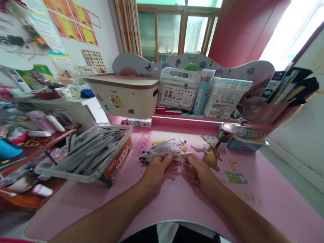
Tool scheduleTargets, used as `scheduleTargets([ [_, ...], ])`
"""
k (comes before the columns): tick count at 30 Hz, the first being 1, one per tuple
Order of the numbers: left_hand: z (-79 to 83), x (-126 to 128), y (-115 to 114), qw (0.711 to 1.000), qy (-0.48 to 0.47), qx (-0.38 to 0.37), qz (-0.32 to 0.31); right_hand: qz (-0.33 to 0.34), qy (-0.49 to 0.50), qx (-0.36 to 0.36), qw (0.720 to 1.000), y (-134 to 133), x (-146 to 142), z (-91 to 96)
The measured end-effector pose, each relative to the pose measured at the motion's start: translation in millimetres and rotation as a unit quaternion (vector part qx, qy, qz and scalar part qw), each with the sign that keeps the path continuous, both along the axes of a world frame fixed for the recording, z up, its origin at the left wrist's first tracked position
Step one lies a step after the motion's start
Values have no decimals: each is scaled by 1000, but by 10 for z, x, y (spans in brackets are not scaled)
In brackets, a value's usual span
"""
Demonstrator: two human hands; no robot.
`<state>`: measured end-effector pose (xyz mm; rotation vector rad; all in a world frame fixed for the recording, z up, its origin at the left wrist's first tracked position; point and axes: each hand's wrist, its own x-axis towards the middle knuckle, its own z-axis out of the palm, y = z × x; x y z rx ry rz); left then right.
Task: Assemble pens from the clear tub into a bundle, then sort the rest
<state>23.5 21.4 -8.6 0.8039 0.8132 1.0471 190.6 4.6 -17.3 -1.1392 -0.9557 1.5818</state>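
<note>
My left hand and my right hand meet over the middle of the pink desk. Between their fingertips they hold a thin whitish pen lying almost level, its right end pinched in my right thumb and fingers. Just behind my left hand is a pile of similar white pens, several with black ends. To the left stands a clear plastic box heaped with many grey-white pens. My fingers cover both ends of the held pen in part.
Along the raised shelf stand a lidded cream bin, a clear marker case, a blue pencil pack and another marker case. A can of pens and a blue box occupy the desk's right rear.
</note>
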Motion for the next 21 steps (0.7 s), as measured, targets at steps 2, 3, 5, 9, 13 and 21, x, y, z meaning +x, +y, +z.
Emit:
scheduleTargets([
  [2, 13, 6, -11, 1000, -1, 3, -2, -3, -26, -7, 1000, 10, -1, -22],
  [3, 19, 8, -15, 1000, -4, 6, -2, -3, -39, -7, 999, 12, -2, -26],
  [5, 30, 8, -21, 1000, -8, 9, 1, 10, -41, -3, 999, 6, -4, -14],
  [9, 21, -4, -13, 1000, -5, 11, 11, 33, 4, 7, 999, -23, -9, 51],
  [13, -5, -10, -2, 1000, 3, 11, 4, 22, 1, -13, 1000, -22, -18, 44],
  [21, 2, -11, -2, 1000, 5, 17, 14, 34, 1, -7, 999, -33, -24, 50],
])
